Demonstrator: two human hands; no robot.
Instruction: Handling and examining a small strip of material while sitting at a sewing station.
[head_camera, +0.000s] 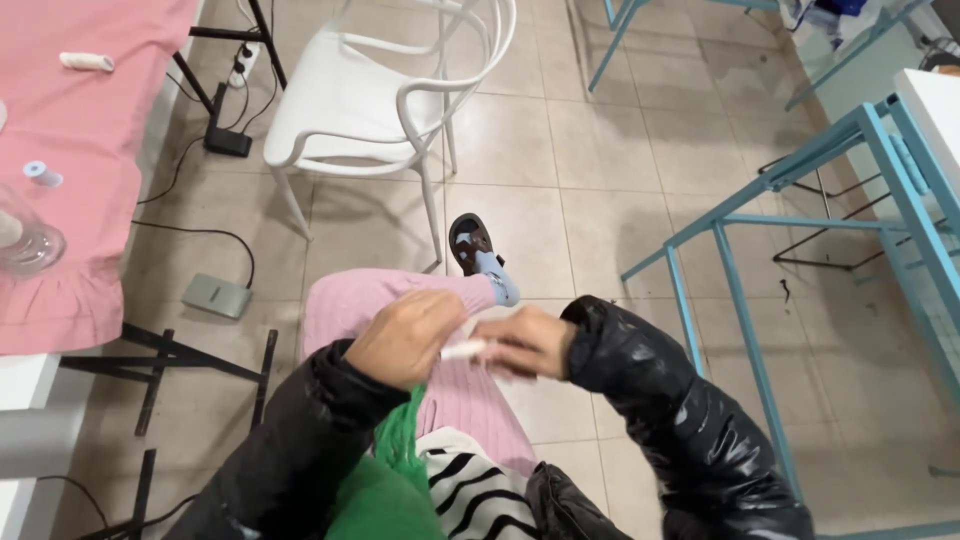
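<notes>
Seated person, head camera looking down over the lap. Left hand (405, 338) and right hand (528, 343) meet above the raised knee in pink ribbed trousers (380, 295). Between them is a small white stick-like object (463, 350), too blurred to identify. Right hand's fingers are closed around one end; left hand's fingers are curled at the other end, apparently pinching it, though the exact grip is hidden. Green fabric (400, 450) hangs beneath the left wrist, down into the lap, just above a black-and-white striped cloth (480, 490).

Surroundings: white plastic chair (370, 90) ahead, grey foot pedal (217, 296) on the tiled floor (600, 150), pink cloth over a table (90, 150) at left, blue metal frame (800, 180) at right.

Risk, as judged: the object is thin and held over the knee. A loosened pinch would drop it to the tiles, possibly rolling under the chair. The green fabric lies loose and could slide off the lap.
</notes>
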